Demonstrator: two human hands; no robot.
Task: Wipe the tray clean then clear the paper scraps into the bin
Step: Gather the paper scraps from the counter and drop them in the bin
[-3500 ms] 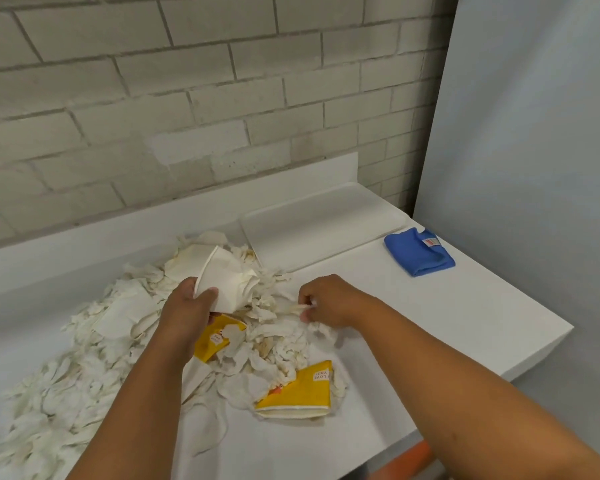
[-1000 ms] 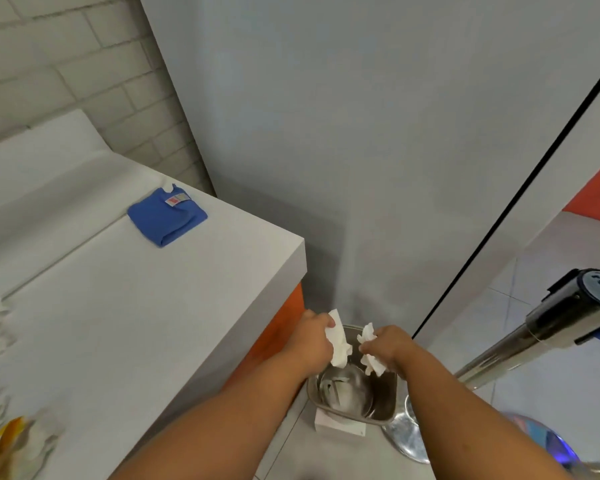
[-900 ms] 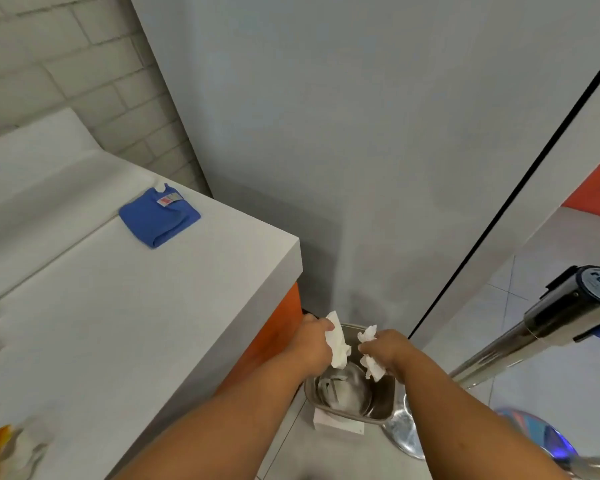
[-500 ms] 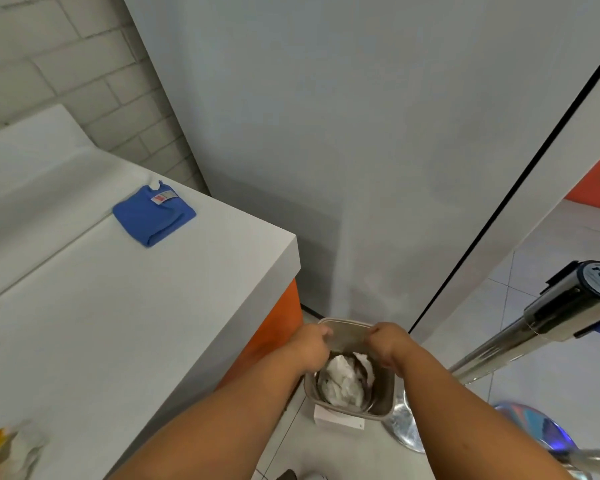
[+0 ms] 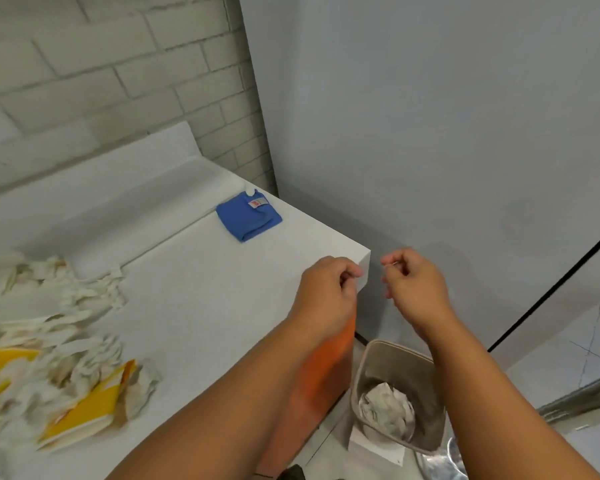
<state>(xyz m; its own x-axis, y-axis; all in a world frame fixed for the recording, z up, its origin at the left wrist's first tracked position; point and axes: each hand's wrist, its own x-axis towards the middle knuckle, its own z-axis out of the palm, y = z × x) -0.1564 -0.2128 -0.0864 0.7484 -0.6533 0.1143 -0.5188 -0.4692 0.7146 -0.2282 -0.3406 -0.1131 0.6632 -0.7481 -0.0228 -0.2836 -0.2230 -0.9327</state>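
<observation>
A: What's nearest?

B: The bin [image 5: 400,393] on the floor by the counter's orange side, with crumpled white paper [image 5: 388,408] in the bottom. Both forearms reach up and away from the camera over it.

A: And the hands?

B: The left hand [image 5: 328,292] hangs over the counter's [image 5: 222,306] near corner, fingers curled loosely inward, thumb against the fingertips, and I see nothing in it. The right hand [image 5: 413,285] is just beside it, past the counter edge, fingers curled the same way and likewise holding nothing that shows. Neither touches the counter, as far as I can tell.

A: Different from a moment ago?

B: Yes. A second back each hand pinched a wad of paper down at the bin mouth; half a second back the paper was already in the bin. Now both hands have lifted to counter height and the view has swung left.

A: Farther off?

B: The heap of paper scraps [image 5: 59,327] with yellow pieces lies at the counter's left. The folded blue cloth [image 5: 248,216] rests near the far right corner. The pale tray [image 5: 125,216] lies along the back wall, left of the cloth.
</observation>
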